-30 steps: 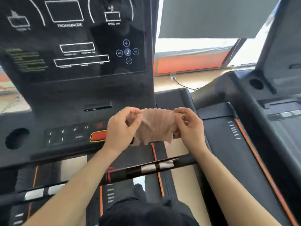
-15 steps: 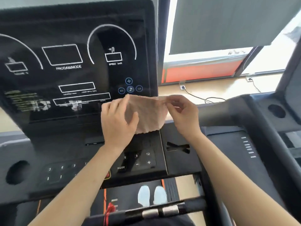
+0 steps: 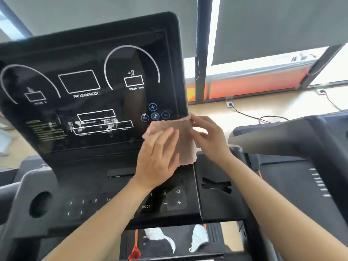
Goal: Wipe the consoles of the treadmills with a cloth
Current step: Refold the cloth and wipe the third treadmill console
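Note:
A black treadmill console [image 3: 90,102] with a glossy display panel fills the left and middle of the head view. A small pinkish-beige cloth [image 3: 183,142] hangs in front of the panel's lower right corner. My left hand [image 3: 157,161] lies flat against the front of the cloth, fingers spread. My right hand [image 3: 208,136] pinches the cloth's upper right edge between thumb and fingers. Whether the cloth touches the screen cannot be told. Below the display sits a button pad [image 3: 169,200] marked MODE, plus and minus.
A second treadmill console [image 3: 305,140] stands close on the right. A round cup hole [image 3: 40,204] is at the console's lower left. A red safety cord [image 3: 134,249] hangs below. Wall sockets with cables [image 3: 244,113] and window blinds lie beyond.
Both hands have lifted the cloth from above the handlebar up to the display's lower right corner. The view has tilted upward. My left hand went from pinching an edge to lying flat.

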A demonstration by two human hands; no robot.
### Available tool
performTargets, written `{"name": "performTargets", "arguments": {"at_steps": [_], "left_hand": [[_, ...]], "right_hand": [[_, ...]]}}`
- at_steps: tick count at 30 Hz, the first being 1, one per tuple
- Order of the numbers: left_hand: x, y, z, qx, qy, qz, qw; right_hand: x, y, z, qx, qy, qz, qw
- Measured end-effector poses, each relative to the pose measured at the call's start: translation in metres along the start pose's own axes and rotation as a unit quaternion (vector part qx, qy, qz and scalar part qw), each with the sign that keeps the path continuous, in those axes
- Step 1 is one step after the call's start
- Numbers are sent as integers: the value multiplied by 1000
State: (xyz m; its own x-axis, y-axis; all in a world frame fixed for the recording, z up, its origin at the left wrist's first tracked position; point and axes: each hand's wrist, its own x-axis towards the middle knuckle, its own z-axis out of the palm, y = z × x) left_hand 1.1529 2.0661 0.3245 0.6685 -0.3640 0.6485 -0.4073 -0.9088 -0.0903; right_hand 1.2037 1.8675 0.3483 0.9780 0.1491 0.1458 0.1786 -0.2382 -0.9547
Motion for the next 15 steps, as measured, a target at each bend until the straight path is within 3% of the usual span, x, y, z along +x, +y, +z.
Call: {"name": "performTargets", "arguments": {"at_steps": [4, 8, 15], "left_hand": [[21, -13, 18, 31, -111, 148, 982], [39, -35, 25, 91, -132, 216, 963], [52, -59, 22, 73, -121, 230, 963]], "right_hand": [[9, 1, -11, -15, -28, 9, 999], [8, 3, -14, 12, -42, 18, 999], [-31, 29, 10, 112, 14, 80, 990]]}}
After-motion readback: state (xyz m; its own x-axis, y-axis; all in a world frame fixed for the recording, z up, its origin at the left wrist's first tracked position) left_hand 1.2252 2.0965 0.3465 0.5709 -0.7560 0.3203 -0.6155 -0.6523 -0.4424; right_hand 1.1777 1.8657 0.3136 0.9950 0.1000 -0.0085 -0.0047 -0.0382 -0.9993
